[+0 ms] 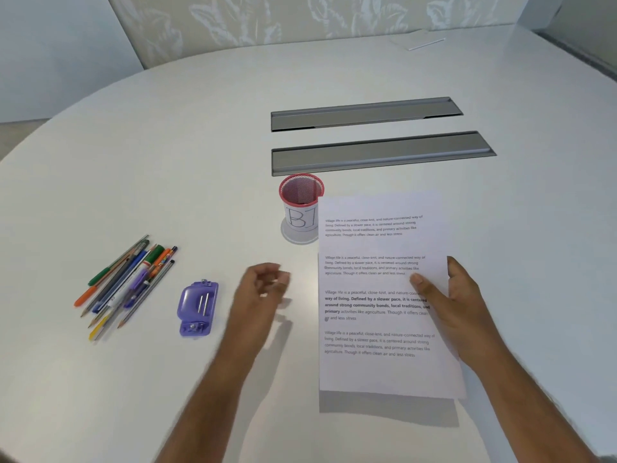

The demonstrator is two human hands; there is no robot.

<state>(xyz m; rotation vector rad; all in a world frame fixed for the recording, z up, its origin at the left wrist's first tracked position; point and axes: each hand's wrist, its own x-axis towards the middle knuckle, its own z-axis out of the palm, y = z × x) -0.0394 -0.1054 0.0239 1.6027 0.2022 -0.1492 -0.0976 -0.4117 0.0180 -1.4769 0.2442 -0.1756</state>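
A white sheet of paper [377, 285] printed with several text paragraphs is lifted above the white table [200, 145], casting a shadow below its near edge. My right hand [454, 305] holds it at its right edge, thumb on top of the page. My left hand [263, 289] hovers left of the sheet, blurred, with loosely curled fingers and nothing in it. A red mesh pen cup [300, 205] with a white label stands empty just beyond the sheet's top left corner.
A pile of several pens, pencils and markers [127, 282] lies at the left. A purple hole punch [197, 309] sits between the pile and my left hand. Two grey metal cable trays [380, 152] are set into the table behind the cup. A small white card [417, 40] lies far back.
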